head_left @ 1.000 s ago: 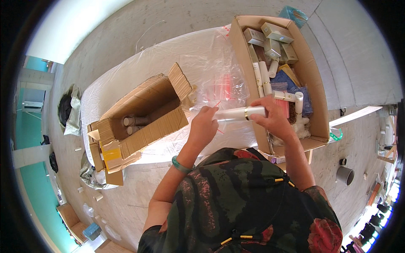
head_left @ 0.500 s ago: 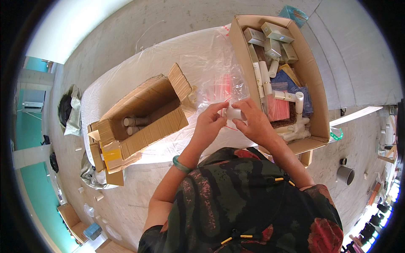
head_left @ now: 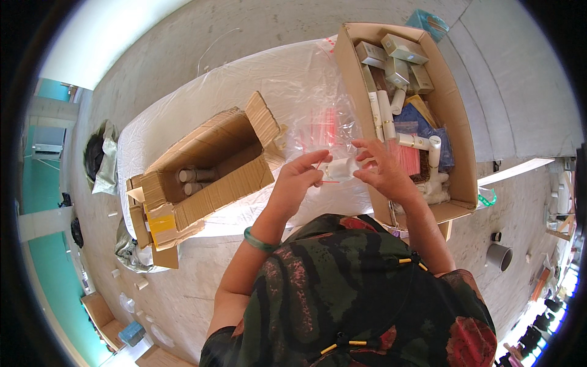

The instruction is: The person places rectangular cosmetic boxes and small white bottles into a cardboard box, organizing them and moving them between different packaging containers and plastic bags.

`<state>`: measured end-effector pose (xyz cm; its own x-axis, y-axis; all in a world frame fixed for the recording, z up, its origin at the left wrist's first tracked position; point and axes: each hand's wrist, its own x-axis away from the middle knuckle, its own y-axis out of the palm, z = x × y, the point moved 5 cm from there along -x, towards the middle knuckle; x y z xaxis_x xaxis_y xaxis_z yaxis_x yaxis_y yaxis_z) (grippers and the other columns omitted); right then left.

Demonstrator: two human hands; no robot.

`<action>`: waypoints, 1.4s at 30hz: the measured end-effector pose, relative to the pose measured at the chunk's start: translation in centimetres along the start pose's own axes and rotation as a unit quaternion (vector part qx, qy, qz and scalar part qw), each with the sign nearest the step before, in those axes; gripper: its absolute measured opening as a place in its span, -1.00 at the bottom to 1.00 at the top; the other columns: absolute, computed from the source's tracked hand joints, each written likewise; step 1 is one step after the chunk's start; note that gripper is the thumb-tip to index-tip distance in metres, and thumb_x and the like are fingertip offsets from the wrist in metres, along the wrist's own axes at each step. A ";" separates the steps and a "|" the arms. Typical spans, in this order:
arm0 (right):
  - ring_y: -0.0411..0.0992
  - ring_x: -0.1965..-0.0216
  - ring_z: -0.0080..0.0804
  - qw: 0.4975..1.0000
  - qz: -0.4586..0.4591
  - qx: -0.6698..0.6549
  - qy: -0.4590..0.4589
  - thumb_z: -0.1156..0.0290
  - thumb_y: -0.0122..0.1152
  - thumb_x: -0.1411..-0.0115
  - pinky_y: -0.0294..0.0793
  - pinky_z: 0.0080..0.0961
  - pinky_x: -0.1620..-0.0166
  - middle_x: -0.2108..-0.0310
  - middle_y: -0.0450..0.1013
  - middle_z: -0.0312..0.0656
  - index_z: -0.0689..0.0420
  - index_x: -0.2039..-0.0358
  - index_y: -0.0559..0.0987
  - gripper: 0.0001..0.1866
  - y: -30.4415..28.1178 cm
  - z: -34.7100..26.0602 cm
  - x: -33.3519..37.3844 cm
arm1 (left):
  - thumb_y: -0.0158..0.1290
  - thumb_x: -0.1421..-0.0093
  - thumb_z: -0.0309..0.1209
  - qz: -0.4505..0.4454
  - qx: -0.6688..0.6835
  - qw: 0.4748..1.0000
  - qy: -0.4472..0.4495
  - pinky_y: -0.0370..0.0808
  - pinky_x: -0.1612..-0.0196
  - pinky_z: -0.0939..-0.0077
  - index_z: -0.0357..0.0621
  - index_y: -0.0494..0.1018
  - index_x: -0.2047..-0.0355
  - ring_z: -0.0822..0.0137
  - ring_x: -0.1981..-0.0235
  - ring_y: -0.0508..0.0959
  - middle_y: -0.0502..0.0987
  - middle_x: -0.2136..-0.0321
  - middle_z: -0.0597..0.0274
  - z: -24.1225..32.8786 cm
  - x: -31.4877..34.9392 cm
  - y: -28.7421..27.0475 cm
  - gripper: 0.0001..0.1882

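Note:
My left hand [head_left: 299,177] pinches the red-edged mouth of a small clear zip bag. A short white cylindrical bottle [head_left: 337,169] lies inside or against this bag, between my two hands; the film makes its exact placement hard to tell. My right hand [head_left: 386,173] is at the bottle's right end, fingers and thumb spread apart around it. Beyond my hands, a stack of clear bags with red strips [head_left: 323,125] rests on the film-covered table [head_left: 244,76].
On the left stands an open carton [head_left: 223,199] with a few white cylinders [head_left: 194,188] inside. At right, a large carton [head_left: 461,134] holds small boxes [head_left: 403,49], white tubes [head_left: 386,115] and pink-red bags [head_left: 408,159]. A grey pipe piece [head_left: 500,255] lies on the floor.
My right hand has loosened around the white bottle, its fingers spreading and shifting right. More of the bottle shows between my hands. My left hand stays at the bag's red edge.

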<state>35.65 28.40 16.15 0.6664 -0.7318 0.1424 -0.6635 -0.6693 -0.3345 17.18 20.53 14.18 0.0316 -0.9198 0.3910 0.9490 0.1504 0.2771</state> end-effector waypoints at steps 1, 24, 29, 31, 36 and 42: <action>0.39 0.07 -0.40 1.000 -0.005 0.015 0.002 0.59 0.29 0.02 0.47 -0.45 0.04 -0.06 0.31 -0.19 0.05 -0.21 0.28 -0.26 -0.1 0.3 0.1 | -0.02 -0.10 -0.61 -0.005 0.005 1.000 -0.014 0.43 0.24 0.64 -0.26 0.45 -0.05 0.54 0.37 0.44 0.55 0.11 0.22 0.0 0.0 -0.1 -0.55; 0.38 0.09 -0.49 0.994 -0.059 -0.088 0.021 0.45 0.46 0.09 0.39 -0.48 0.00 0.14 0.44 -0.25 0.14 0.03 0.40 -0.41 3.0 -0.9 -0.8 | 0.00 -0.22 -0.43 -0.059 0.035 0.995 0.069 0.43 0.14 0.56 -0.24 0.28 -0.17 0.45 0.29 0.45 0.48 0.02 0.09 4.4 1.0 -0.7 -0.51; 0.44 0.28 -0.46 0.991 0.075 -0.104 0.030 0.33 0.49 0.08 0.46 -0.50 0.20 0.25 0.47 -0.18 0.20 0.09 0.41 -0.43 2.2 -0.9 -1.1 | 0.16 -0.16 -0.33 -0.014 -0.129 0.984 0.125 0.42 0.14 0.53 -0.22 0.28 -0.18 0.42 0.18 0.46 0.45 0.01 0.17 3.8 1.9 -0.9 -0.41; 0.45 0.26 -0.44 0.994 0.095 -0.052 0.006 0.31 0.50 0.09 0.46 -0.47 0.18 0.25 0.47 -0.15 0.19 0.06 0.41 -0.39 2.1 -1.6 -1.1 | 0.22 -0.11 -0.31 0.002 -0.184 0.971 0.149 0.44 0.22 0.55 -0.18 0.34 -0.14 0.42 0.21 0.48 0.51 0.11 0.20 3.0 1.9 -1.0 -0.41; 0.43 0.14 -0.42 0.992 0.115 0.018 -0.053 0.29 0.52 0.11 0.43 -0.47 0.07 0.17 0.44 -0.11 0.18 -0.04 0.36 -0.28 2.3 -3.6 -1.2 | 0.13 -0.21 -0.33 0.056 -0.249 0.950 0.179 0.40 0.35 0.60 -0.21 0.52 0.11 0.50 0.38 0.48 0.57 0.38 0.30 2.3 2.0 -1.6 -0.71; 0.36 0.03 -0.47 0.972 -0.061 -0.226 -0.019 0.36 0.48 0.05 0.36 -0.50 -0.04 0.05 0.38 -0.25 0.12 -0.11 0.32 -0.28 4.1 -2.6 -1.6 | -0.06 -0.36 -0.26 0.064 0.009 0.991 0.114 0.37 0.33 0.61 -0.16 0.52 0.23 0.54 0.39 0.46 0.58 0.40 0.28 2.5 3.1 -2.3 -0.74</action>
<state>30.97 26.52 16.95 0.7557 -0.6442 0.1183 -0.6549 -0.7449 0.1271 14.32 18.21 16.92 0.2239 -0.9505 0.2153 0.9270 0.2759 0.2542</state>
